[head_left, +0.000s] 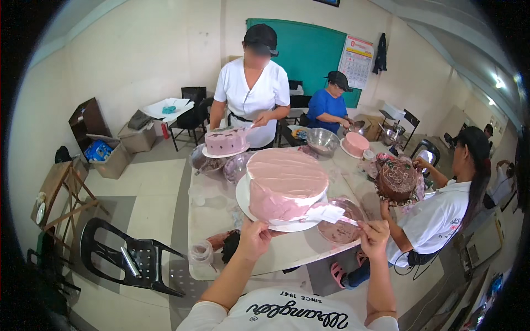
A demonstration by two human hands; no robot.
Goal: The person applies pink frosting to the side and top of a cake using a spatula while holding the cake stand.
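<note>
A round cake (285, 182) covered in pink frosting fills the middle of the view, with streaked ridges across its top. It stands on a round white cake board (243, 198). My left hand (256, 240) grips the near edge of this board and keeps it raised over the table. My right hand (374, 238) is closed around the thin handle of a spatula (329, 213). The spatula's white, frosting-smeared blade lies against the lower right side of the cake. Below the blade, a bowl (341, 233) with pink frosting remains is partly hidden.
On the white table (273, 258) stand a clear plastic jar (201, 252), a steel bowl (323, 140) and another pink cake (355, 144). Co-workers handle a decorated pink cake (225, 140) across from me and a chocolate cake (396, 180) at right. A black plastic chair (132, 256) stands left.
</note>
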